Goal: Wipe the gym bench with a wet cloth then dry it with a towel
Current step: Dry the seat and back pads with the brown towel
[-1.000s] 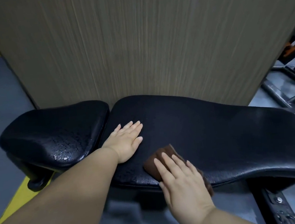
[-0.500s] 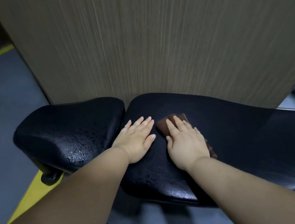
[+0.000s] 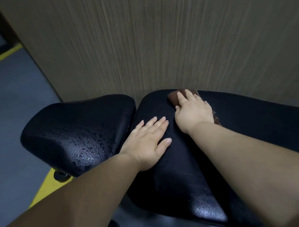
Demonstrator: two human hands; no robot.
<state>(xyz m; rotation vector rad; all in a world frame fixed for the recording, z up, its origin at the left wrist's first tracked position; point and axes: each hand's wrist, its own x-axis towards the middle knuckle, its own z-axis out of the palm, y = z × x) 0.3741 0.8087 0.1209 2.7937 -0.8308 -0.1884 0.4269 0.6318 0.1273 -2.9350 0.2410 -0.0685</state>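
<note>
Right hand [image 3: 193,113] presses flat on brown damp cloth [image 3: 174,97] beyond left hand [image 3: 148,143], spread flat on black padded bench [image 3: 257,119].

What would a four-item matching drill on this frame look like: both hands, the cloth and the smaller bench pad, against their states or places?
Column 1
1. left hand
2. right hand
3. brown cloth
4. small pad

Column 2
A. beaded with water droplets
B. flat on the long pad, holding nothing
C. pressing down at the long pad's far edge
D. under fingers, next to the wood-grain panel

Pairs: 1-B, 2-C, 3-D, 4-A
</note>
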